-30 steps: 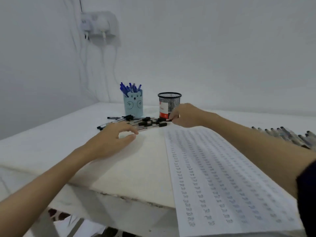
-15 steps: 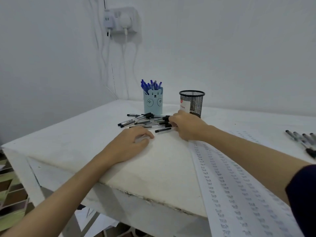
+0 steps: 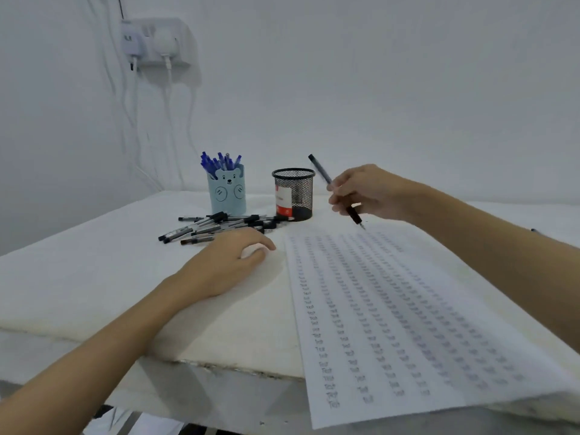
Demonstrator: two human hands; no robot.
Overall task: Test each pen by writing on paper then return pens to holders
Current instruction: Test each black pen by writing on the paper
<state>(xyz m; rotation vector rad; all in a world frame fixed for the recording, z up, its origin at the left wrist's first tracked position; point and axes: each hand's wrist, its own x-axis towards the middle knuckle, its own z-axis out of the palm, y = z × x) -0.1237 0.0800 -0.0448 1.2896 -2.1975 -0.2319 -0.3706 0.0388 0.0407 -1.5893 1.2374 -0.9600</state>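
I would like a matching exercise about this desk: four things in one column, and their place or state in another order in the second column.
1. blue bear holder
2. black mesh holder
3. right hand
4. left hand

a. grips a black pen
b. rests on the table
c. full of blue pens
d. shows no pens

Pairs: 1-c, 2-d, 3-a, 4-b

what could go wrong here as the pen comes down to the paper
1. The paper overhangs the table's near edge, and the left hand rests beside it, not on it, so the sheet may slide under the stroke.
2. The right hand holds the pen near the mesh holder; a swing might knock it.
3. The loose pens by the left hand could roll if nudged.
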